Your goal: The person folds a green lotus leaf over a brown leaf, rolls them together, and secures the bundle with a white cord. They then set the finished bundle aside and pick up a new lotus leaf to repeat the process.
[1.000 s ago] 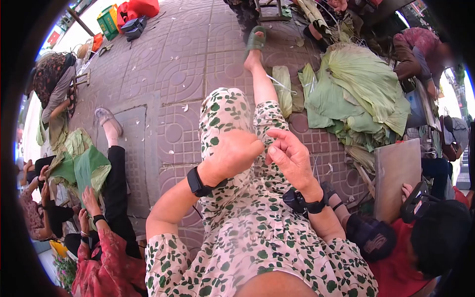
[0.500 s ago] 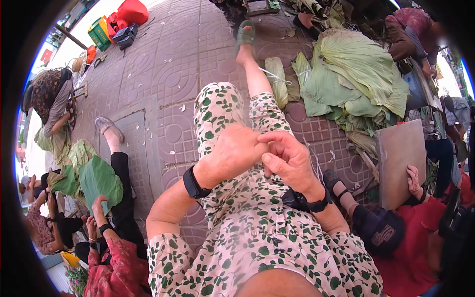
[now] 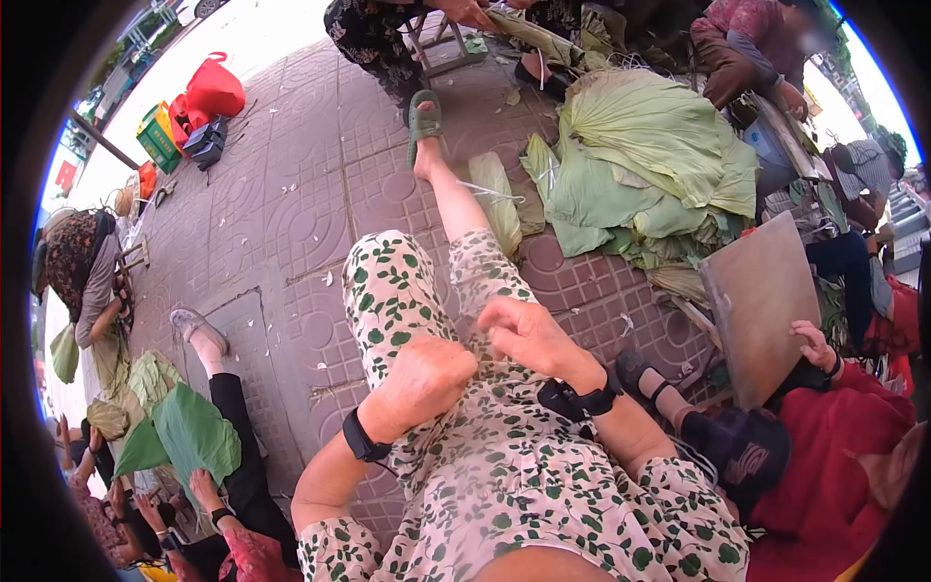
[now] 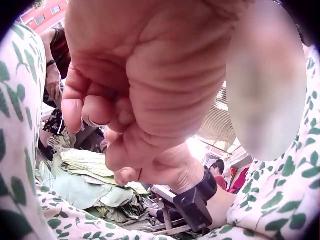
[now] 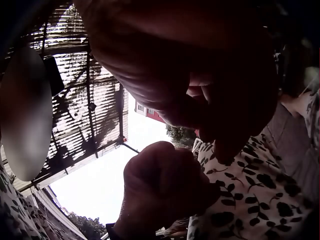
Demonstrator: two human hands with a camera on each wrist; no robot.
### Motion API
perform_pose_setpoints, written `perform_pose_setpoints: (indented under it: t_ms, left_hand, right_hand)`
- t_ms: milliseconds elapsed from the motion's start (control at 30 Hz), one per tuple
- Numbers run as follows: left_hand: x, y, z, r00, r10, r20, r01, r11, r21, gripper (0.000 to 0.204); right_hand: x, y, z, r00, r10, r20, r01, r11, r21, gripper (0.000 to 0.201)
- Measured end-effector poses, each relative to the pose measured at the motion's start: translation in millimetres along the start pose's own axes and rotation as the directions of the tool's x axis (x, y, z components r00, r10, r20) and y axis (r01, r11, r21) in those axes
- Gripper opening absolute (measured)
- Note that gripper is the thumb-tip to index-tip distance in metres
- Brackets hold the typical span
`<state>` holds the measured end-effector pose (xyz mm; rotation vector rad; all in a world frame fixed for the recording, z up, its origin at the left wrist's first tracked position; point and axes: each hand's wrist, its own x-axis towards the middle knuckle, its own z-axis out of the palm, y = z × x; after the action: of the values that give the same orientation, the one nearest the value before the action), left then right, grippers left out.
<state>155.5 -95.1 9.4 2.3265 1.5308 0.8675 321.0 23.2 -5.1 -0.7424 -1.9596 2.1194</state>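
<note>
My left hand (image 3: 422, 378) is held over my lap, its fingers curled in toward the palm, and nothing shows in its grip. In the left wrist view its curled fingers (image 4: 96, 111) and creased palm fill the upper part. Just to its right in the head view is my right hand (image 3: 533, 339), back up, fingers loosely bent, holding nothing visible. A gap separates the two hands there. Below both lie the leaf-print trousers (image 3: 393, 291). The right wrist view is dark; the left hand (image 5: 162, 182) appears there as a fist below the right.
Large flattened green leaves (image 3: 650, 165) are piled on the paving ahead right, beside a tied leaf bundle (image 3: 497, 199). A board (image 3: 761, 301) stands at right, near a person in red (image 3: 834, 436). At left, another person's hands touch green leaves (image 3: 194, 432). Bags (image 3: 213, 92) sit far left.
My hands, touching or nearly so half a second ago, have come apart, the right turning back up. The head view has shifted, moving the leaf pile left in view.
</note>
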Motion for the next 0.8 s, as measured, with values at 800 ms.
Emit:
perform_pose_setpoints:
  t_ms: [800]
  left_hand:
    - [-22.2,-32.8,-1.7,0.865,-0.304,-0.400,0.398,0.900,0.177,0.040]
  right_hand:
    - [185.4,244.9,-158.5,0.753,0.246,-0.610,-0.426,0.890,-0.166,0.072]
